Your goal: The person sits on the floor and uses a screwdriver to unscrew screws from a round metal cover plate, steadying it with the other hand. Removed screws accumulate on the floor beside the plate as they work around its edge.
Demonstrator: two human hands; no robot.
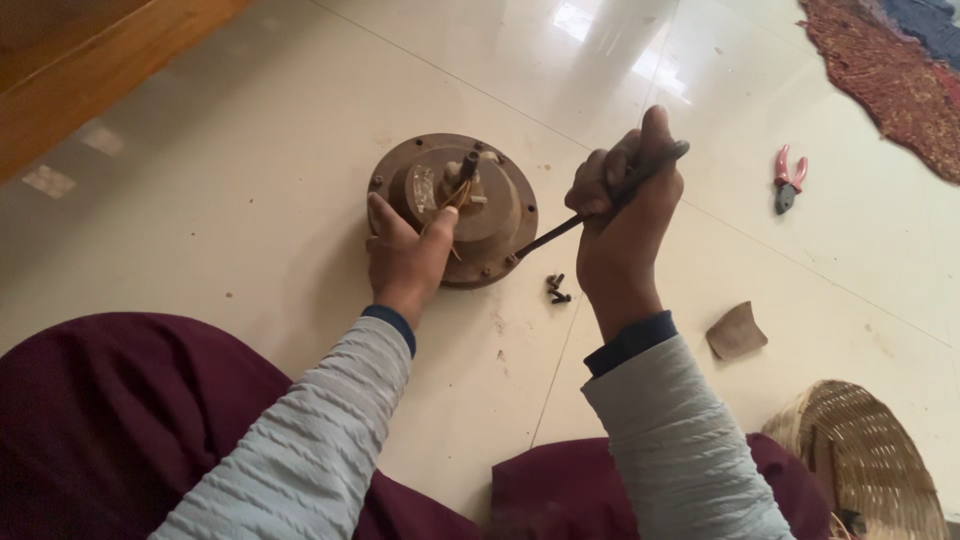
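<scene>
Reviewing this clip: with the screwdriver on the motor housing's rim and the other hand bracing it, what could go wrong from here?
1. The screwdriver tip sits at the housing rim, angled toward the left hand; a slip could jab it.
2. The housing is braced only by that hand on smooth tile floor, so it may slide or turn under force.
3. The loose screws lie on the floor beside the right hand; a nudge could scatter them.
</scene>
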